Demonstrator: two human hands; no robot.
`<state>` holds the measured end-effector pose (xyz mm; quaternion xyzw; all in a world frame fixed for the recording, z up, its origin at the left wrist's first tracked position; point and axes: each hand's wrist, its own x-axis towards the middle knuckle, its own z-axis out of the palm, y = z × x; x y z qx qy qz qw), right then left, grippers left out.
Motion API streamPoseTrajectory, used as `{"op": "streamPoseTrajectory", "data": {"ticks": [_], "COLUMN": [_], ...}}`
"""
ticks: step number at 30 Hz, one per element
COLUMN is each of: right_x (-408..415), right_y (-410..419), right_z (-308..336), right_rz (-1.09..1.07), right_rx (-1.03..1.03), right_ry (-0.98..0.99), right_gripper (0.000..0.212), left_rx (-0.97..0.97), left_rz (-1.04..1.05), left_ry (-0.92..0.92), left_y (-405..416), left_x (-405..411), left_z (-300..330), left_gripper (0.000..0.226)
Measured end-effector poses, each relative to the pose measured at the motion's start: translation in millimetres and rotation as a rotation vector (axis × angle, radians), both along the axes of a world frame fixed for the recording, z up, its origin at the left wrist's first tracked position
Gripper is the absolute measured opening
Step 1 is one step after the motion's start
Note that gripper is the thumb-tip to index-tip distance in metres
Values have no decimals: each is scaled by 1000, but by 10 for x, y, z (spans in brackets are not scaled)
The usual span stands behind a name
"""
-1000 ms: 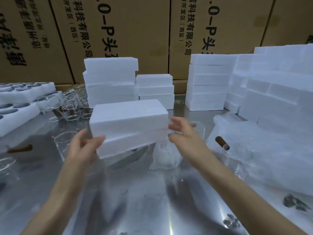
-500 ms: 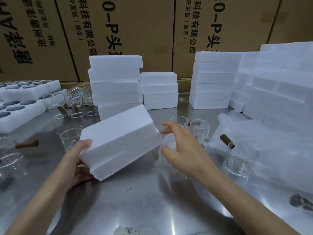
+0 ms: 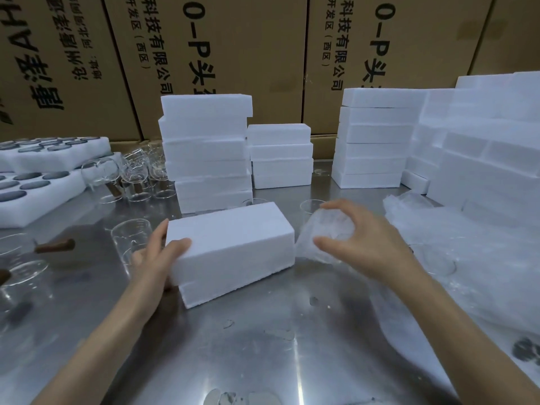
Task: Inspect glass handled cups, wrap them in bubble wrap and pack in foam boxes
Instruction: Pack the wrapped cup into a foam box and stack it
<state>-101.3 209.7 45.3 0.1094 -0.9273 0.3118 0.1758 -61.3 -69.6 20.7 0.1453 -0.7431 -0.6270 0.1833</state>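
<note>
A white foam box [image 3: 230, 249] lies on the steel surface [image 3: 263, 346], the left hand [image 3: 159, 258] gripping its near end. Just right of it, the right hand [image 3: 359, 244] curls around a bubble-wrapped cup [image 3: 327, 229]. The cardboard cartons [image 3: 204, 54] behind are printed with "科技有限公司", "(西区)" and "0-P头".

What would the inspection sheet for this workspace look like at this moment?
Surface: steel table, shiny and scuffed.
Job's things: closed foam box lying on the table; bubble-wrapped cup beside it; bare glass cups at left; bubble wrap sheets at right.
Clutter: stacked foam boxes behind; foam trays far left.
Grips: left hand holds the box's end; right hand grips the wrapped cup.
Cables: nothing seen.
Surroundings: printed cardboard cartons form the back wall.
</note>
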Motion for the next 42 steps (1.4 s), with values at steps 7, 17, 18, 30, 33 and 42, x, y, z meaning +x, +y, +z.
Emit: {"op": "streamPoseTrajectory", "data": {"ticks": [7, 17, 18, 30, 33, 42], "right_x": [-79, -113, -124, -103, -111, -117], "right_y": [83, -178, -256, -1277, -1289, -1352], "right_z": [143, 342, 359, 55, 19, -75], "right_rz": [-23, -69, -31, 568, 595, 665], "right_rx": [-217, -480, -509, -219, -183, 186], "right_ry": [-2, 157, 135, -163, -164, -104], "right_gripper": [49, 45, 45, 52, 51, 55], "left_rx": [-304, 286, 364, 442, 446, 406], "left_rz": [-263, -93, -79, -129, -167, -208], "left_ry": [137, 456, 498, 455, 437, 405], "left_y": [-77, -216, -246, -140, -110, -55], "left_x": [167, 66, 72, 91, 94, 97], "left_z": [-103, -73, -61, -66, -56, -74], "left_gripper": [118, 57, 41, 51, 51, 53]}}
